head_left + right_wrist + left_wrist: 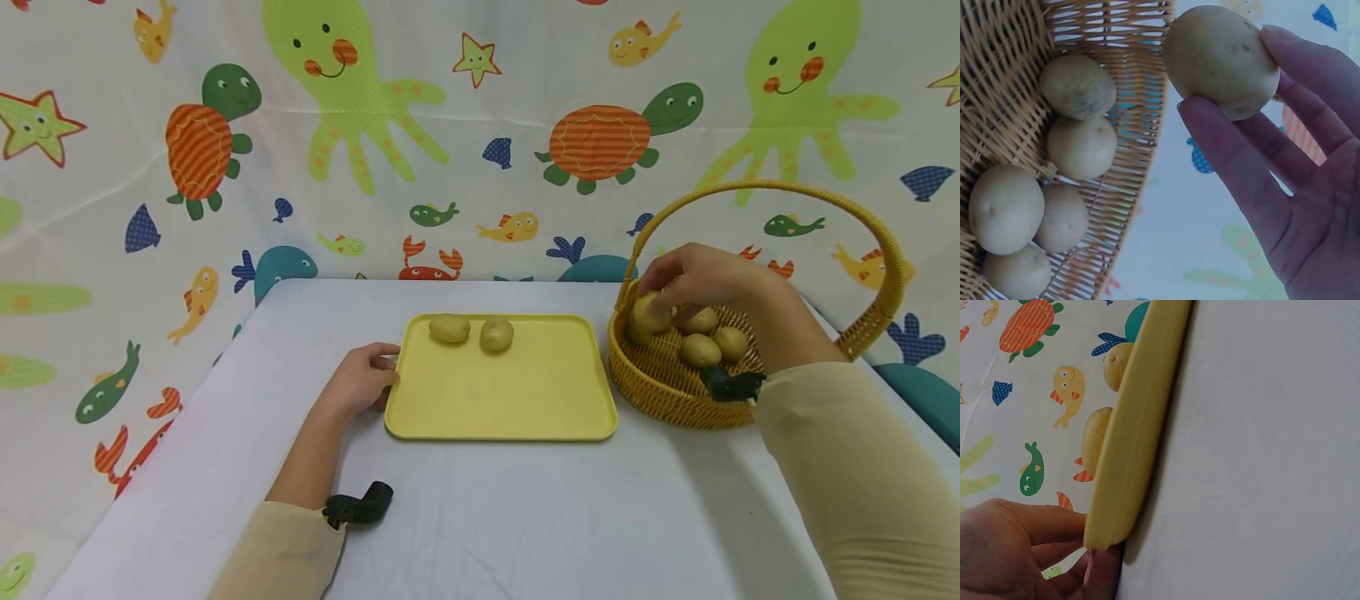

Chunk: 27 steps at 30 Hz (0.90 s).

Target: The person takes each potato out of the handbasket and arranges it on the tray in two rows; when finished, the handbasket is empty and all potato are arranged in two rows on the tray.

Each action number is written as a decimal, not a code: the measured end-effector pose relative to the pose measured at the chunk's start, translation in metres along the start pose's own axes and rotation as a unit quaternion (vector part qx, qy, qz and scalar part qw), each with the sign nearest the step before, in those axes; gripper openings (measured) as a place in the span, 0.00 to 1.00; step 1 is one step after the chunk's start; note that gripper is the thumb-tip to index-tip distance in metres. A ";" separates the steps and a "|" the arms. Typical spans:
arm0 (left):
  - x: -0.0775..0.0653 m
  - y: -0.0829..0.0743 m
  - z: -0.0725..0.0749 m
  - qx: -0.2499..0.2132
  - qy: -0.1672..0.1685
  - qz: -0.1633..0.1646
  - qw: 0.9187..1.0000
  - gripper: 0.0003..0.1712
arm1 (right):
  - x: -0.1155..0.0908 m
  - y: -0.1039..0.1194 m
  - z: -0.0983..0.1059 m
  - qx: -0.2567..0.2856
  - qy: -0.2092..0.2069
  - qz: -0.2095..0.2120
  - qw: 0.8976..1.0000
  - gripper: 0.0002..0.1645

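Observation:
My right hand (701,279) holds a potato (1221,62) between thumb and fingertips, above the left side of a wicker basket (660,400). Several more potatoes (1007,209) lie inside the basket below. At the left edge of a yellow tray (502,400), my left hand (360,382) rests with its fingertips against the side. In the left wrist view the fingers (1060,526) meet the tray's near corner, with one digit lower, beside its underside. Two potatoes, an oblong one (449,328) and a rounder one (497,335), sit along the tray's back edge.
The basket's tall arched handle (787,187) rises over the right forearm. Tray and basket stand side by side on a white-covered table (480,517). Behind them hangs a curtain (480,125) printed with sea animals.

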<state>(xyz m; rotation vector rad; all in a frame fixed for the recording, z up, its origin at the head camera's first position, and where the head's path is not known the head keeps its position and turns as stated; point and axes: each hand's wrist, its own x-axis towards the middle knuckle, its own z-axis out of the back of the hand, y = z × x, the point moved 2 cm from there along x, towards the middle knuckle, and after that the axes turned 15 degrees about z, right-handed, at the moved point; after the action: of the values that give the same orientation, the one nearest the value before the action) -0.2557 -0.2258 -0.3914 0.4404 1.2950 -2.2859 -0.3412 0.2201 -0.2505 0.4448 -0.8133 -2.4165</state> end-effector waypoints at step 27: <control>-0.001 0.000 0.001 -0.001 -0.001 0.000 1.000 0.31 | 0.029 0.044 -0.023 -0.009 -0.022 0.047 0.999 0.18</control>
<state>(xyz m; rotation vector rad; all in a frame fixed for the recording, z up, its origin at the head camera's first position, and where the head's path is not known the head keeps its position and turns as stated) -0.2552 -0.2259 -0.3903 0.4377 1.2950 -2.2846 -0.3362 0.1635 -0.2438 0.3402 -0.8125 -2.3527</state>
